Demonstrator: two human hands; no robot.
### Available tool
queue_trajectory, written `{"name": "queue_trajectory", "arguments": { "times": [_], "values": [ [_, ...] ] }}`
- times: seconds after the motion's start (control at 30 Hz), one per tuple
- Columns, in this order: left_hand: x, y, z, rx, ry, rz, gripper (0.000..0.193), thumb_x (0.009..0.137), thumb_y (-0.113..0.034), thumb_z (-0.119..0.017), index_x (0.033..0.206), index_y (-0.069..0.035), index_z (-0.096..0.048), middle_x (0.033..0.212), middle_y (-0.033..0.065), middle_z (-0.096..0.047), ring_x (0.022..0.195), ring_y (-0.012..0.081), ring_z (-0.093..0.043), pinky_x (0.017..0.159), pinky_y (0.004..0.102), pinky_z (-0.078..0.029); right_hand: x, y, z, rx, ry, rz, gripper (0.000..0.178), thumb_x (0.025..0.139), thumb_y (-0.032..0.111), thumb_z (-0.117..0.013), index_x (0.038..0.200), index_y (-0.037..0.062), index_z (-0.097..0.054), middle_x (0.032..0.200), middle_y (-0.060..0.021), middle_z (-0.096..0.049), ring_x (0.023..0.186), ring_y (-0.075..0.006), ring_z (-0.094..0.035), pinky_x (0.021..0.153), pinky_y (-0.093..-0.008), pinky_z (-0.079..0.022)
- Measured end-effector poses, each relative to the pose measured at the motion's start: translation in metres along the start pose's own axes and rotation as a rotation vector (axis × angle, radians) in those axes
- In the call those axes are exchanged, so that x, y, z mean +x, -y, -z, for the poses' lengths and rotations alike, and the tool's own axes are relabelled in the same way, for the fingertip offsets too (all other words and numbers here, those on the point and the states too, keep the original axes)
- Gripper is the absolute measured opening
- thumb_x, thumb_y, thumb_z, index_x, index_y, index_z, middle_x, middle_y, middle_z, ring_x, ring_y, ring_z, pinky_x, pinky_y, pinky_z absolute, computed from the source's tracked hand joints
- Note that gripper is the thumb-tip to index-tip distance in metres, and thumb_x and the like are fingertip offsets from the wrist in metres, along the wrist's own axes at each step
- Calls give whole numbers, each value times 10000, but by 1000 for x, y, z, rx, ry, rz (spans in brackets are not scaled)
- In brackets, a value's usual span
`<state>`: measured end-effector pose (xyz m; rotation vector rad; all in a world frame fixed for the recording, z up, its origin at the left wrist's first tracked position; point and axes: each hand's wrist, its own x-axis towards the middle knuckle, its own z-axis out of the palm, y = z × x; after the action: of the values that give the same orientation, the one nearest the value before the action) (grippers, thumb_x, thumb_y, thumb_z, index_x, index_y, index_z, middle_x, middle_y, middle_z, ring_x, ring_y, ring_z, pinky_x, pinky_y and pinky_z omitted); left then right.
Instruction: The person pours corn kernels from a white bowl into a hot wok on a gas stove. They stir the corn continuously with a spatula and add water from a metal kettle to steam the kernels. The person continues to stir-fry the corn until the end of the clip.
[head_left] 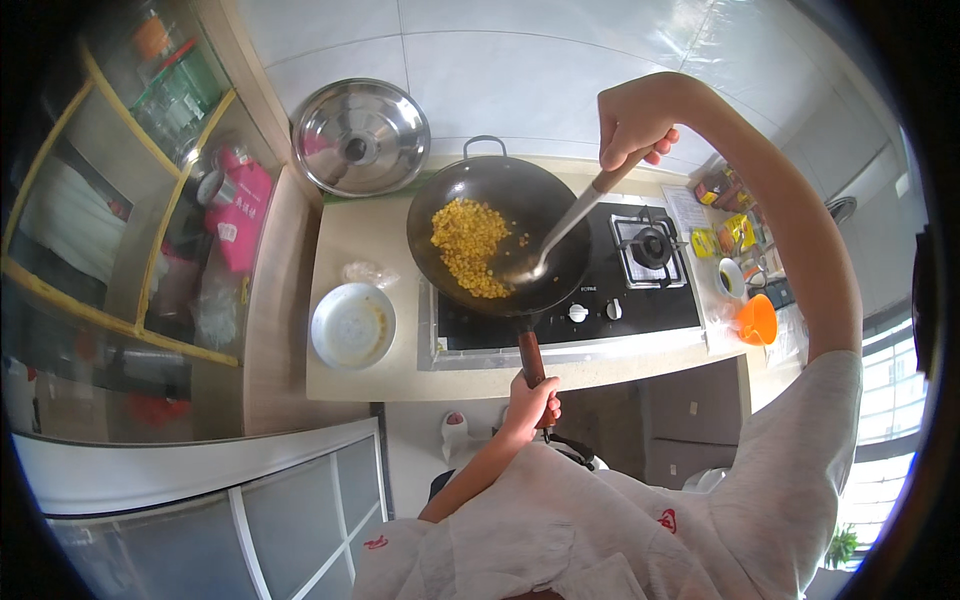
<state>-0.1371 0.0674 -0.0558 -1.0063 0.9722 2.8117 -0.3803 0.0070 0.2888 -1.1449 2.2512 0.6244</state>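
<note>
A dark wok (452,281) sits over the left burner of the black gas stove. Yellow corn kernels (468,240) lie spread across its left half. Wrapped around the wok's brown wooden handle is my left hand (530,405), low in front of the counter edge. My right hand (640,125), raised at the upper right, grips the wooden handle of a metal cooking spatula (578,212). The spatula slants down to the left, its head resting inside the wok beside the corn. Part of the spatula's head blends into the shiny wok surface.
Left of the stove are a white bowl (353,326), a crumpled clear bag (370,274) and a metal lid (361,137) leaning on the wall. The right burner (651,247) is bare. An orange cup (757,320), a small bowl (730,278) and several packets stand on the right.
</note>
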Motion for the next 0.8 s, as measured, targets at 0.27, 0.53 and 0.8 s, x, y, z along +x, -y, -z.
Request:
{"name": "queue_trajectory", "arguments": {
  "times": [0.27, 0.53, 0.8],
  "values": [
    [1, 3, -4, -12, -16, -7, 214, 784, -50, -594, 831, -52, -385, 638, 26, -450, 459, 107, -473, 412, 289, -425, 36, 33, -7, 13, 115, 60, 270, 820, 257, -644, 829, -12, -635, 536, -79, -544, 483, -139, -560, 416, -278, -399],
    [8, 9, 4, 1, 11, -20, 215, 804, -68, -603, 855, -57, -394, 659, 26, -453, 490, 106, -459, 439, 294, -417, 25, 9, -10, 83, -193, 112, 204, 726, 278, -668, 648, 90, -680, 479, -29, -531, 384, -93, -469, 340, -255, -346],
    [1, 3, -4, -16, -7, -9, 211, 794, -60, -594, 822, -53, -386, 635, 27, -446, 461, 109, -465, 422, 291, -409, 5, 9, 13, -215, -72, -78, 210, 686, 176, -755, 829, 34, -698, 696, -144, -649, 445, -128, -493, 406, -265, -374]
  ]
}}
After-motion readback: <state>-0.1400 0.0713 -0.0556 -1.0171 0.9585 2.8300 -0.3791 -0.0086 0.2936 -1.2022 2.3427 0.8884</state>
